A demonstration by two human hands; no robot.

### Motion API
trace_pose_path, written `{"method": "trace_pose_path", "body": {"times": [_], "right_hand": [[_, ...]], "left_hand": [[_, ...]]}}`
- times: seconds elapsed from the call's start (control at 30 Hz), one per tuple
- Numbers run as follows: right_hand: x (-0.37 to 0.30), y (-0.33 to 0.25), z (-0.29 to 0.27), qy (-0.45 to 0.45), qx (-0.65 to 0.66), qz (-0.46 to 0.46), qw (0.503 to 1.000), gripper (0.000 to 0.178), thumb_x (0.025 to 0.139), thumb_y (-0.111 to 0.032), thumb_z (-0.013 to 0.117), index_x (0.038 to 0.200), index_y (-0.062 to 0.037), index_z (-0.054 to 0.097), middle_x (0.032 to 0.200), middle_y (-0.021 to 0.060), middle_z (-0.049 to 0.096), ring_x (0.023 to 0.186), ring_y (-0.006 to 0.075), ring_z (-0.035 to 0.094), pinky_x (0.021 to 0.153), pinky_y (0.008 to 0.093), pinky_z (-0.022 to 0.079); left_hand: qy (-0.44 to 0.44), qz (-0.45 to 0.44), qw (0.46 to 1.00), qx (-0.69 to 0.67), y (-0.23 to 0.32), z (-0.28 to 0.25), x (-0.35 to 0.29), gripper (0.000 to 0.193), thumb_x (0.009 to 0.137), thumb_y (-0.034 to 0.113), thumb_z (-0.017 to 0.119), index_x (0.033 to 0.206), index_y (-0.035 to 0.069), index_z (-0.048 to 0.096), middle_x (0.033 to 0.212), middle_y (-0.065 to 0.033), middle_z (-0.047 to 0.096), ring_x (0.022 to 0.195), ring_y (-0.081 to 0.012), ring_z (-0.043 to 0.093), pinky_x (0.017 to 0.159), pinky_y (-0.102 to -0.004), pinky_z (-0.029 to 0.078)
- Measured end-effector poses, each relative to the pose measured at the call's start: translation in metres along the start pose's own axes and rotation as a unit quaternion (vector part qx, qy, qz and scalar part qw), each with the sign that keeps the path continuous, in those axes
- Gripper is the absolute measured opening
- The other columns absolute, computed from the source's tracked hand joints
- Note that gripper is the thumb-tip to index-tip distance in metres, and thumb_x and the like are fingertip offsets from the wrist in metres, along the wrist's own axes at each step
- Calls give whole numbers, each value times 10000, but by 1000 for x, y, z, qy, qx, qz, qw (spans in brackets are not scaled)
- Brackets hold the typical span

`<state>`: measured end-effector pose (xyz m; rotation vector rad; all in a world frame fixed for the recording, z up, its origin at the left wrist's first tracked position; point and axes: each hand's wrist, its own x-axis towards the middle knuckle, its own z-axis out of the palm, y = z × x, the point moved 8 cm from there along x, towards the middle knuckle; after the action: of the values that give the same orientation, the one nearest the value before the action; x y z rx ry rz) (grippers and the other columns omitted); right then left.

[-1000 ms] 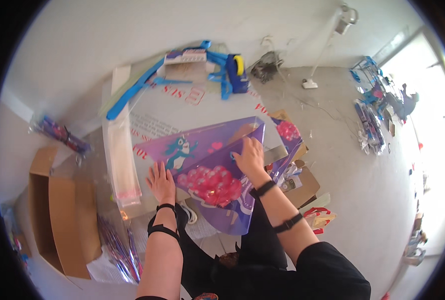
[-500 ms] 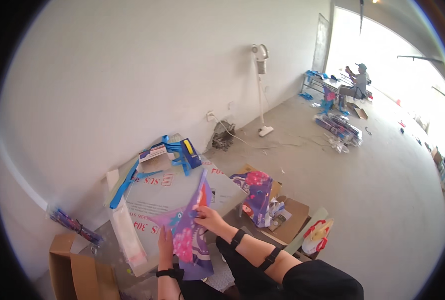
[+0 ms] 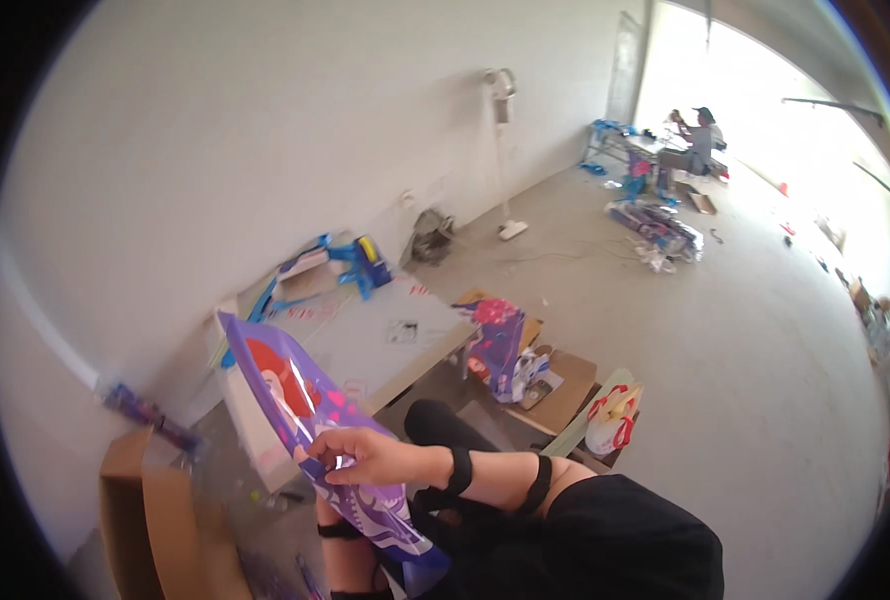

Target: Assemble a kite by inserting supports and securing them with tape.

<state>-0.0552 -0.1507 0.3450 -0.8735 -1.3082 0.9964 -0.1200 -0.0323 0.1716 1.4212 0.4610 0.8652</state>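
Note:
A glossy, flexible purple sheet (image 3: 287, 385), printed with a red-haired cartoon figure and pink shapes, slants upright over the near side of the work table. My right hand (image 3: 375, 457) reaches across its front, thumb and fingers closed on its edge near the middle. Behind the sheet is my left hand (image 3: 331, 512); only its wrist and forearm show, and its fingers are hidden. The sheet's lower end curls over my left forearm. Beneath it lies the board-topped table (image 3: 405, 335), which carries blue straps (image 3: 337, 262) and a blue-and-yellow tape dispenser (image 3: 372, 262) at its far edge.
An open cardboard box (image 3: 155, 510) stands at the lower left beside a wrapped bundle (image 3: 155, 415). To the right are a purple printed bag (image 3: 498, 345) and flattened cardboard (image 3: 562, 393). A stick vacuum (image 3: 503, 150) leans on the wall. Far off, a person (image 3: 700, 140) sits at a table.
The sheet has been raised and turned, its figure now facing me. My right hand has moved left and nearer, and my left hand has gone behind the sheet. The view has shifted somewhat.

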Motion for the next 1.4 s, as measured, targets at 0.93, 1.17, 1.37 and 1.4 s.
{"method": "trace_pose_path", "body": {"times": [0.93, 1.17, 1.37, 1.4], "right_hand": [[-19, 165, -43, -38, 237, 277, 930, 504, 1021, -352, 381, 1365, 13, 434, 1360, 120, 499, 1198, 181, 511, 1019, 321, 417], [-30, 176, -80, 25, 268, 334, 903, 399, 989, -252, 493, 1274, 25, 522, 1203, 109, 603, 1048, 172, 598, 910, 305, 496], [-24, 171, -144, 50, 234, 317, 918, 365, 979, -224, 513, 1245, 24, 538, 1159, 104, 620, 1002, 167, 612, 880, 299, 509], [-21, 170, -154, 52, 227, 313, 921, 359, 977, -220, 516, 1241, 24, 541, 1151, 103, 623, 994, 166, 615, 875, 297, 512]], "left_hand": [[204, -63, 970, 115, 10, -82, -169, 447, 993, 387, 464, 1163, -11, 576, 923, -34, 616, 879, -127, 583, 793, -290, 467], [171, -91, 973, 126, -12, -65, -140, 442, 991, 385, 470, 1152, -11, 584, 908, -32, 618, 875, -123, 583, 787, -288, 468], [140, -104, 976, 132, -26, -32, -67, 438, 989, 383, 475, 1143, -11, 591, 895, -31, 619, 872, -120, 583, 781, -286, 468], [137, -105, 976, 133, -27, -27, -58, 438, 989, 383, 476, 1141, -11, 592, 893, -31, 619, 872, -119, 584, 780, -286, 469]]}}
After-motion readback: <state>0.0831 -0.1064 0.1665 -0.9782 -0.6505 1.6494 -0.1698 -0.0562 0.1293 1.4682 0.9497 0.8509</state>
